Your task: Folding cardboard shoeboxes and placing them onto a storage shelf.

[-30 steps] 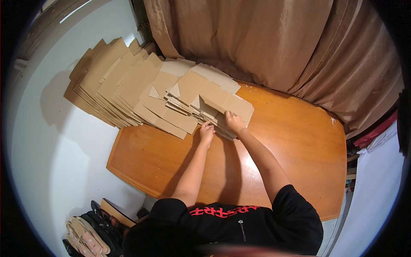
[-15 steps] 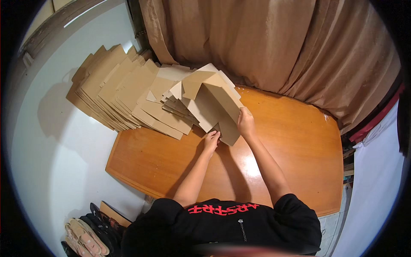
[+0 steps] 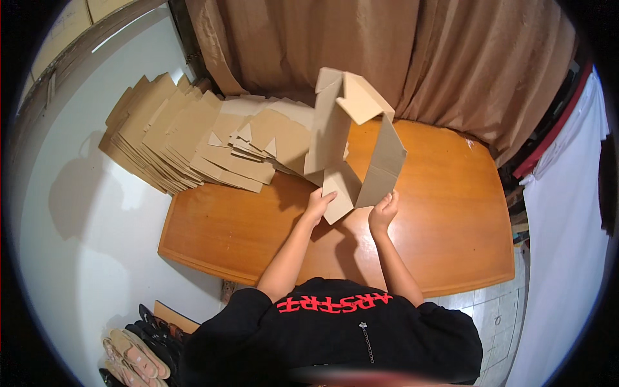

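A partly folded cardboard box (image 3: 327, 132) is held up over the table, its walls and flaps standing open around a hollow middle. My left hand (image 3: 318, 205) grips its near left corner, thumb lying over a flap. At the near right, my right hand (image 3: 385, 213) pinches the lower edge of the right wall. To the left of the box, a fanned-out pile of flat cardboard blanks (image 3: 184, 126) leans along the wall and spreads over the tabletop.
The wooden table (image 3: 445, 219) has rounded edges. A brown curtain (image 3: 309, 45) hangs behind it, and a white cloth (image 3: 561, 206) hangs at the right. Several sandals and shoes (image 3: 138, 351) stand at the lower left, beside the white wall (image 3: 58, 258).
The cardboard has come away from the pile, moved right and opened into an upright box shape. My right hand has slid down to its near edge.
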Action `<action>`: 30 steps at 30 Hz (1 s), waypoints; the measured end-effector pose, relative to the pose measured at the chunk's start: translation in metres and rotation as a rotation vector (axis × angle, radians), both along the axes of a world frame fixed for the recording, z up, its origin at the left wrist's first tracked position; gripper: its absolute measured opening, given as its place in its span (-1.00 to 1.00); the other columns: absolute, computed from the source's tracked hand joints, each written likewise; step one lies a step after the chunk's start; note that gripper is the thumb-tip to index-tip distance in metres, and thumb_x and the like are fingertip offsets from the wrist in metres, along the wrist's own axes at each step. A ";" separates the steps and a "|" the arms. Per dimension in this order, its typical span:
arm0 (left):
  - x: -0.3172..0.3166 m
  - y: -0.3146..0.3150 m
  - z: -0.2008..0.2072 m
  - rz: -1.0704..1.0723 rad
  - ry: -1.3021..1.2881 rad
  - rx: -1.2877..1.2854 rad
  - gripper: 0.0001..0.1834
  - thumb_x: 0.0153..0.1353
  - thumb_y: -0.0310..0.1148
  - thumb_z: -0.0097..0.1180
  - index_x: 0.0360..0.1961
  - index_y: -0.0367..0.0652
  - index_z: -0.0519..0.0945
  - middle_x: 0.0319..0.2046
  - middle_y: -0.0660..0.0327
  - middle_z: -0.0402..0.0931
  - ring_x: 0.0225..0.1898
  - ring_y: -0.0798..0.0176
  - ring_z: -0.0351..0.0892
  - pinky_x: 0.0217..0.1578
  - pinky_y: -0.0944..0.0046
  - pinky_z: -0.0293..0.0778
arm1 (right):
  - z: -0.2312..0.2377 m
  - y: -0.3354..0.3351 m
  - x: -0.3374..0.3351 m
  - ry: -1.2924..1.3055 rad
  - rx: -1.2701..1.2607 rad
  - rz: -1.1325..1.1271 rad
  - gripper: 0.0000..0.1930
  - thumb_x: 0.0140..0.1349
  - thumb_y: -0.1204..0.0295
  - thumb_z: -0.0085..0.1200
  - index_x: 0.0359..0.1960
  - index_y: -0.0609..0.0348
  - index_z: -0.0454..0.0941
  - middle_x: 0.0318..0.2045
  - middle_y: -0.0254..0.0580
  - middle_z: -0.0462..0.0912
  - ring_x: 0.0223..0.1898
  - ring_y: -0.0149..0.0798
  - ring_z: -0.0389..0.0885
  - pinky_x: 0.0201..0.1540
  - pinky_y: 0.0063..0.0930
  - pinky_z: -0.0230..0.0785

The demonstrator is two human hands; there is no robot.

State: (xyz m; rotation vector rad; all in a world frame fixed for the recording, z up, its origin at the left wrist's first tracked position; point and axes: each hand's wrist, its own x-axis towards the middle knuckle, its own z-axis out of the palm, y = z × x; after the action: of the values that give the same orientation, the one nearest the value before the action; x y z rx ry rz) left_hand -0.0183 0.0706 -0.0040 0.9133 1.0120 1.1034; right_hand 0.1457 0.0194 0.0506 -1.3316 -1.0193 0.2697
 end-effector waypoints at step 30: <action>-0.036 -0.027 0.033 -0.426 0.390 -0.132 -0.77 0.05 -0.45 0.15 -0.26 -0.34 0.50 -0.41 0.20 0.54 -0.44 0.36 0.49 -0.41 0.34 0.41 | -0.053 -0.090 0.208 0.309 -0.296 -0.246 -0.69 -0.04 0.59 0.12 -0.20 0.26 0.44 -0.33 -0.05 0.55 -0.35 -0.27 0.53 -0.34 -0.44 0.40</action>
State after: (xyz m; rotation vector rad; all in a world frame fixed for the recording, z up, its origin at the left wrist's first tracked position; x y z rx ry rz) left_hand -0.0538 0.0439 0.0291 1.1958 1.1217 0.5051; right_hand 0.3535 -0.0705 -0.0022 -1.6072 -0.5632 0.4366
